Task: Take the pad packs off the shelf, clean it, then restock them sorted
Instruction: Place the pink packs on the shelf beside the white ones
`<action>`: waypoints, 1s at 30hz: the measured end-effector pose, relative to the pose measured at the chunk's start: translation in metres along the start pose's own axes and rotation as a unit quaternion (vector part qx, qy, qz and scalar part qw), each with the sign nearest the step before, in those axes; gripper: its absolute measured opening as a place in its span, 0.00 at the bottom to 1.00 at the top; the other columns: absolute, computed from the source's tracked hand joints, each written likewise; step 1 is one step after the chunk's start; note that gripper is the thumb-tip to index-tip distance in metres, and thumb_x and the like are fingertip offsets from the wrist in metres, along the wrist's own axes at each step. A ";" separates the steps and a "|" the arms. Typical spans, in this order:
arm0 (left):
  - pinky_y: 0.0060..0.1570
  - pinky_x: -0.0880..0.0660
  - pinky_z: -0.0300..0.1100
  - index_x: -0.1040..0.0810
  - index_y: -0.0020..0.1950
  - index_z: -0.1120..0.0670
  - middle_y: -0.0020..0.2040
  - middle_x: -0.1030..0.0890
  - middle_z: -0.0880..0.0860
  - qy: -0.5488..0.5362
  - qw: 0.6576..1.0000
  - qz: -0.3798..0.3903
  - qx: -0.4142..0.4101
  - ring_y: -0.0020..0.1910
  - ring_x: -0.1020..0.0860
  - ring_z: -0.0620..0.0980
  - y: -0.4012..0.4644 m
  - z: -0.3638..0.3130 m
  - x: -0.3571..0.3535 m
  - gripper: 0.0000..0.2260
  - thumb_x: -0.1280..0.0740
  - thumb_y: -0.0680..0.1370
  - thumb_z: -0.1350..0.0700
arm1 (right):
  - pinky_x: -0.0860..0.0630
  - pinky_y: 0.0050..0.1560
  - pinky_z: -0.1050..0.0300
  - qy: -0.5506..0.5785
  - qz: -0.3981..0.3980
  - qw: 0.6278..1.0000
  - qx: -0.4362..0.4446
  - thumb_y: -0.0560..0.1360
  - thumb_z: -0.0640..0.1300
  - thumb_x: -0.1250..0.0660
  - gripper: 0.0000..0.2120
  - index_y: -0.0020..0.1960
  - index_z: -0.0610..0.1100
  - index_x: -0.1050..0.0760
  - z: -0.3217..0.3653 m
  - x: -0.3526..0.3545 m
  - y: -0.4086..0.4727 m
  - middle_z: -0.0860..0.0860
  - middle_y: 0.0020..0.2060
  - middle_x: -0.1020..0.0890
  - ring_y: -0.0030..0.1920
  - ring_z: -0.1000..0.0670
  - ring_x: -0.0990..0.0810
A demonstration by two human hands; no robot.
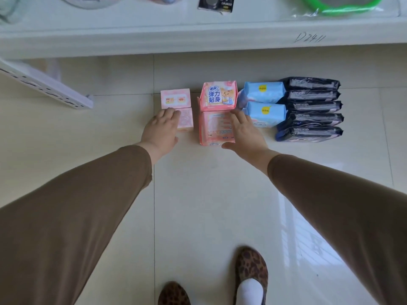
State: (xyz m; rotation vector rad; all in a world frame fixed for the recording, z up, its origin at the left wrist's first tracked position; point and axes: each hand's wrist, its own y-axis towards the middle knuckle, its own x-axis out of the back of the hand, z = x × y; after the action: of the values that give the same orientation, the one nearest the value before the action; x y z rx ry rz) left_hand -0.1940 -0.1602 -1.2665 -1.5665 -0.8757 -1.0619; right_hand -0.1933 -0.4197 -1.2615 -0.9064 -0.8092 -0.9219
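Pad packs lie in sorted groups on the tiled floor below the white shelf. Two small pink boxes are at the left, two larger pink packs in the middle, two light blue packs beside them, and several black packs in a row at the right. My left hand reaches over the nearer small pink box with straight fingers on its left side. My right hand lies with spread fingers on the right side of the nearer large pink pack.
A white perforated shelf panel leans at the left. On the shelf above lie a green ring-shaped item and a small black packet. My feet in leopard-print shoes stand on the tiles at the bottom.
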 end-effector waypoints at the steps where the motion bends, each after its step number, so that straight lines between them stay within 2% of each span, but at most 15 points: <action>1: 0.66 0.33 0.48 0.37 0.74 0.58 0.69 0.32 0.56 0.005 1.000 0.005 -0.003 0.69 0.35 0.57 0.002 0.000 -0.002 0.34 0.26 0.72 0.53 | 0.28 0.67 0.46 0.001 -0.005 1.000 -0.001 0.67 0.49 0.20 0.46 0.76 0.42 0.42 -0.001 -0.002 0.001 0.47 0.72 0.35 0.69 0.44 0.34; 7: 0.62 0.29 0.52 0.37 0.74 0.61 0.67 0.31 0.58 0.027 1.000 -0.009 -0.006 0.65 0.33 0.60 0.008 -0.004 -0.009 0.37 0.24 0.69 0.55 | 0.32 0.70 0.48 -0.018 -0.015 1.000 -0.003 0.64 0.52 0.20 0.49 0.76 0.42 0.43 0.001 -0.010 0.005 0.45 0.68 0.34 0.66 0.43 0.34; 12: 0.61 0.32 0.50 0.34 0.70 0.59 0.63 0.30 0.57 0.044 0.999 -0.032 -0.006 0.63 0.32 0.58 0.009 -0.004 -0.016 0.34 0.24 0.67 0.58 | 0.33 0.70 0.49 -0.047 -0.017 0.999 -0.006 0.63 0.56 0.20 0.51 0.76 0.41 0.43 0.001 -0.014 0.006 0.45 0.66 0.33 0.66 0.43 0.35; 14: 0.60 0.32 0.50 0.34 0.69 0.58 0.62 0.29 0.58 0.034 0.999 -0.032 -0.004 0.64 0.32 0.59 0.008 -0.004 -0.020 0.33 0.25 0.68 0.60 | 0.31 0.69 0.50 -0.037 -0.002 0.999 -0.015 0.63 0.55 0.20 0.51 0.75 0.41 0.44 0.001 -0.017 0.005 0.46 0.65 0.33 0.66 0.44 0.35; 17: 0.57 0.32 0.50 0.37 0.73 0.58 0.59 0.26 0.58 0.025 1.000 -0.013 -0.001 0.61 0.30 0.59 0.006 -0.003 -0.022 0.36 0.26 0.68 0.63 | 0.27 0.63 0.48 0.007 0.017 0.999 -0.034 0.64 0.51 0.19 0.48 0.74 0.42 0.43 0.004 -0.019 0.002 0.46 0.64 0.32 0.65 0.45 0.33; 20: 0.55 0.32 0.50 0.36 0.71 0.59 0.58 0.25 0.58 0.027 1.000 -0.001 -0.010 0.59 0.30 0.59 0.001 -0.004 -0.018 0.34 0.24 0.69 0.59 | 0.28 0.64 0.48 0.060 0.021 0.997 -0.053 0.65 0.49 0.20 0.47 0.75 0.44 0.43 0.007 -0.015 -0.003 0.47 0.65 0.32 0.67 0.46 0.34; 25: 0.55 0.31 0.50 0.36 0.72 0.59 0.58 0.24 0.59 0.018 1.000 -0.001 -0.014 0.60 0.29 0.60 -0.022 -0.011 0.014 0.34 0.25 0.70 0.58 | 0.30 0.65 0.51 0.096 0.044 0.992 -0.072 0.66 0.50 0.21 0.47 0.77 0.47 0.44 0.018 0.020 -0.025 0.48 0.66 0.31 0.67 0.48 0.32; 30: 0.56 0.32 0.49 0.36 0.72 0.57 0.59 0.25 0.57 0.007 1.000 0.002 -0.022 0.61 0.30 0.58 -0.067 -0.030 0.084 0.33 0.25 0.70 0.57 | 0.30 0.59 0.53 0.092 0.033 0.992 -0.077 0.65 0.52 0.21 0.47 0.76 0.47 0.41 0.047 0.092 -0.067 0.49 0.64 0.30 0.65 0.47 0.30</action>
State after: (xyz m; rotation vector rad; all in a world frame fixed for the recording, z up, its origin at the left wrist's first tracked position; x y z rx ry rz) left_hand -0.2319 -0.1723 -1.1619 -1.5945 -0.8453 -1.0951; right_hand -0.2277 -0.4270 -1.1433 -0.9599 -0.5530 -1.0031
